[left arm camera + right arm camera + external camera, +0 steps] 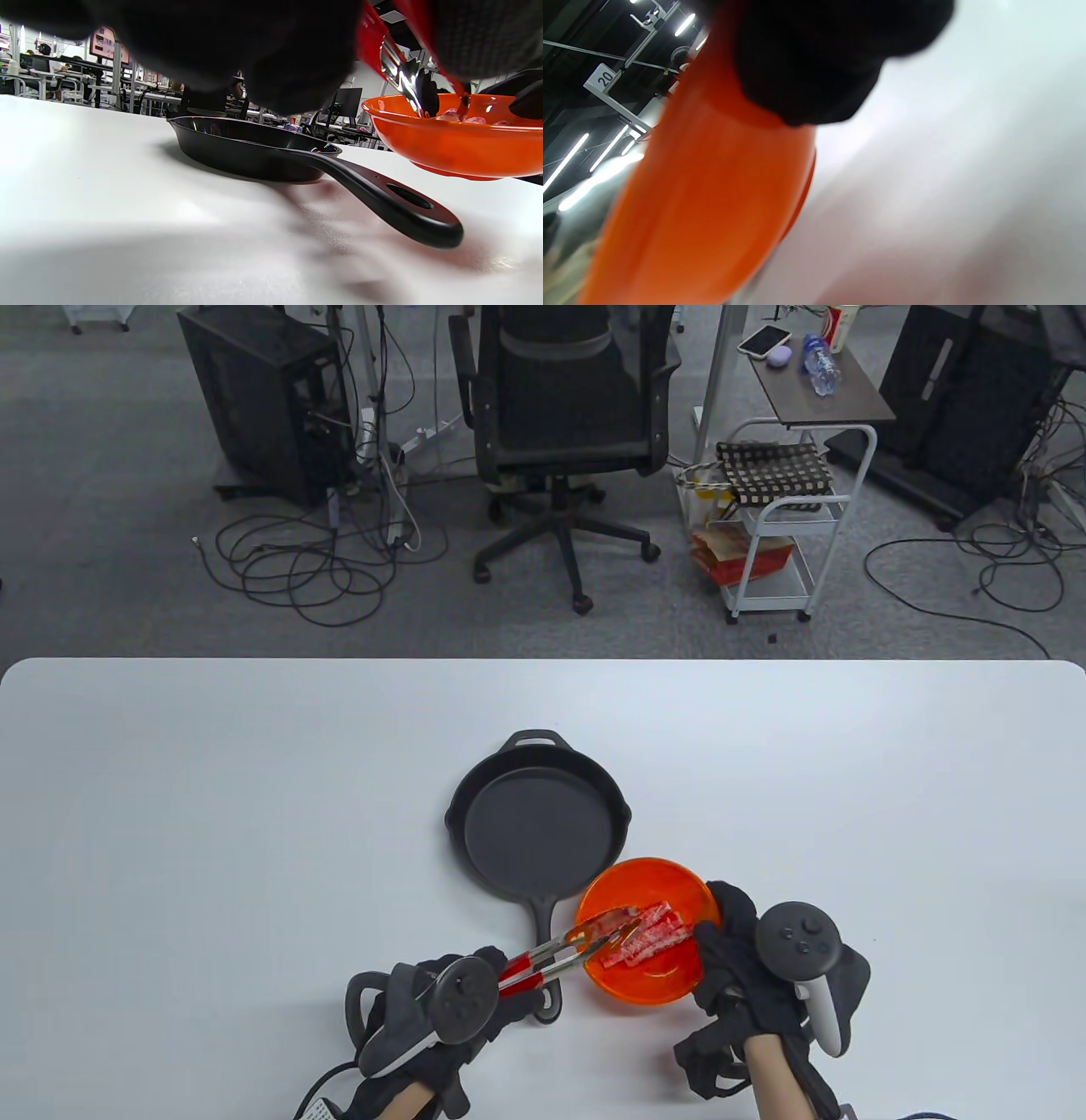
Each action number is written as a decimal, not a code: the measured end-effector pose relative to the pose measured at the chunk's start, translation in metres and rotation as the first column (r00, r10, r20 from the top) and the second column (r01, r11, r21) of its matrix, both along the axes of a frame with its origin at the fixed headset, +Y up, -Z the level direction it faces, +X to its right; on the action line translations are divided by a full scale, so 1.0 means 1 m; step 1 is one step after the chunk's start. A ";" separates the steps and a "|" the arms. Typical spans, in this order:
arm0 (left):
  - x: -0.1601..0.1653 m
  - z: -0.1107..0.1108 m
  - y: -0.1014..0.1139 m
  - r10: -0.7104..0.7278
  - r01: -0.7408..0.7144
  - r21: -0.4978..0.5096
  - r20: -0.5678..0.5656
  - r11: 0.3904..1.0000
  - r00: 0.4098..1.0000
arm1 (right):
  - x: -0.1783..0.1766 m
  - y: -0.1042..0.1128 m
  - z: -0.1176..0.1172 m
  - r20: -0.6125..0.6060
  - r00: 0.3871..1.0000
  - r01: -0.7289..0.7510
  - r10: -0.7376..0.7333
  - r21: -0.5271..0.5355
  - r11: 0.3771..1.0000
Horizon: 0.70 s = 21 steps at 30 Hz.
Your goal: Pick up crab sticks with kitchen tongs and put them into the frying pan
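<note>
The table (254, 814) is lying mostly bare around the work. The pan (537, 823) is sitting empty just beyond the bowl (649, 929), touching its rim, so the carry looks short. The right hand (738, 959) is curling round the bowl's near edge, probably steadying it. The left hand (450, 1001) is gripping the tongs (577, 946), tips reaching into the sticks (649, 937) heaped in the bowl. Open room is lying left of the pan.
</note>
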<state>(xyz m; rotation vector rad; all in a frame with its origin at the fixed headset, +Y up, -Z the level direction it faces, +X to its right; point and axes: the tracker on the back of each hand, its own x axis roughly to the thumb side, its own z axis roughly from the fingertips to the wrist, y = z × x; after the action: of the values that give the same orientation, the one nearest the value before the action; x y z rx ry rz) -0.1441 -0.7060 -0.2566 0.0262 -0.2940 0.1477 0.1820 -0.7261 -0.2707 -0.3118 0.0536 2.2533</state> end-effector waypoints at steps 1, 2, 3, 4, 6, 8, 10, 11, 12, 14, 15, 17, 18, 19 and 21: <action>0.000 0.000 0.000 0.005 -0.005 -0.003 -0.002 1.000 1.000 | 0.000 0.000 0.000 -0.001 1.000 -0.001 0.001 -0.001 1.000; 0.000 0.000 0.000 0.006 -0.006 -0.004 -0.003 1.000 1.000 | 0.000 0.000 0.000 0.000 1.000 0.000 0.000 -0.002 1.000; 0.000 0.000 0.000 0.007 -0.007 -0.003 -0.003 1.000 1.000 | 0.000 0.000 0.000 0.000 1.000 0.001 -0.001 -0.002 1.000; 0.000 0.000 0.000 0.006 -0.006 0.001 -0.004 1.000 1.000 | 0.000 0.000 0.000 0.001 1.000 0.001 -0.001 -0.002 1.000; 0.000 0.001 0.001 0.003 -0.003 0.017 -0.005 1.000 1.000 | 0.000 0.000 0.000 0.003 1.000 0.004 -0.004 -0.001 1.000; 0.001 0.001 0.001 0.006 -0.006 0.020 -0.006 1.000 1.000 | 0.000 0.000 0.000 0.005 1.000 0.008 -0.008 0.001 1.000; 0.000 0.000 0.001 0.015 -0.015 0.012 -0.010 1.000 1.000 | 0.001 0.000 0.000 0.006 1.000 0.010 -0.010 0.002 1.000; 0.000 0.000 0.001 0.019 -0.019 0.013 -0.010 1.000 1.000 | 0.001 0.000 0.000 0.007 1.000 0.011 -0.011 0.000 1.000; 0.000 0.000 0.001 0.021 -0.020 0.015 -0.013 1.000 1.000 | 0.001 0.000 0.000 0.006 1.000 0.013 -0.013 -0.002 1.000; -0.001 0.000 0.001 0.020 -0.020 0.022 -0.018 1.000 1.000 | 0.000 0.000 0.000 0.003 1.000 0.017 -0.017 -0.005 1.000; -0.001 0.001 0.003 0.025 -0.025 0.030 -0.019 0.999 1.000 | 0.000 0.000 0.000 0.004 1.000 0.015 -0.015 -0.007 1.000; -0.003 0.001 0.006 0.045 -0.044 0.043 -0.018 0.998 0.999 | 0.001 0.000 0.000 0.004 1.000 0.015 -0.015 -0.008 1.000; -0.004 0.001 0.008 0.060 -0.059 0.048 -0.020 0.997 0.998 | 0.001 0.000 0.000 0.006 1.000 0.016 -0.016 -0.010 1.000; -0.005 0.001 0.010 0.072 -0.071 0.057 -0.021 0.996 0.997 | 0.001 0.000 0.000 0.007 1.000 0.017 -0.017 -0.010 1.000; -0.009 0.000 0.018 0.100 -0.096 0.089 -0.034 0.991 0.994 | 0.002 0.001 0.000 0.012 1.000 0.021 -0.021 -0.010 1.000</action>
<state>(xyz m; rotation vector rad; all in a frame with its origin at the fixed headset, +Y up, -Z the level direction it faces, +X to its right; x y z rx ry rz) -0.1527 -0.6883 -0.2570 0.1297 -0.2606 0.2317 0.1844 -0.7252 -0.2711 -0.3289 0.0616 2.2305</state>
